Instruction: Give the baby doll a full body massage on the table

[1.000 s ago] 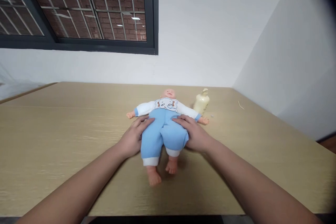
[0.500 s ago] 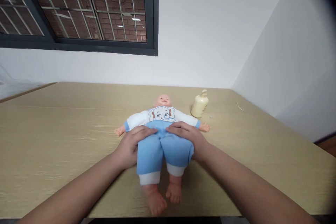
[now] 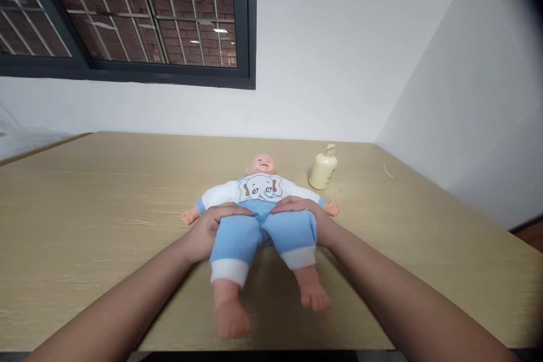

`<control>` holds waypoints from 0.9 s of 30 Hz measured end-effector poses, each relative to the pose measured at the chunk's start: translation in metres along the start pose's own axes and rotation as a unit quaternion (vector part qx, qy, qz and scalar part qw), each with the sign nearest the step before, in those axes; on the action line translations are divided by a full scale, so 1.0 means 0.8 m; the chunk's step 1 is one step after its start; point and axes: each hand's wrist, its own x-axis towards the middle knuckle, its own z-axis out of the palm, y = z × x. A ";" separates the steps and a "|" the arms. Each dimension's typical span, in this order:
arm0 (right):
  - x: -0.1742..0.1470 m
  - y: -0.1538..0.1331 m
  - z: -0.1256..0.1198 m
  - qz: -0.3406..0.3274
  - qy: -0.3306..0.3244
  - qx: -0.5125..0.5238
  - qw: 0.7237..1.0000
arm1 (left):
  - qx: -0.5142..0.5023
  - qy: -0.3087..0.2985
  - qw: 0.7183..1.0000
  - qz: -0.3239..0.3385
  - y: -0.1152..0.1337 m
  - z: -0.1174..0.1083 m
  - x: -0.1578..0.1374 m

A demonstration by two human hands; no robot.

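From afar I see the left hand (image 3: 206,232) and right hand (image 3: 313,214) holding the doll (image 3: 262,207) by both hips, apparently for balance, face-up on the table (image 3: 106,209), left of the bottle (image 3: 323,171).

You have open tabletop (image 3: 106,226) well left of the doll (image 3: 263,207). Ahead of your right hand (image 3: 309,205), its outstretched arm (image 3: 301,191) and the cream bottle (image 3: 323,172) block the way.
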 end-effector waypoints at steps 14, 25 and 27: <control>-0.019 -0.023 -0.031 -0.001 -0.153 0.023 0.988 | 0.080 -0.155 0.985 -0.011 0.033 -0.031 -0.012; -0.002 0.026 -0.024 0.221 0.178 -0.169 0.944 | 0.067 0.127 0.966 -0.216 -0.033 -0.031 0.000; -0.003 0.022 -0.021 0.210 0.152 -0.255 0.931 | 0.147 0.117 0.959 -0.213 -0.030 -0.024 0.001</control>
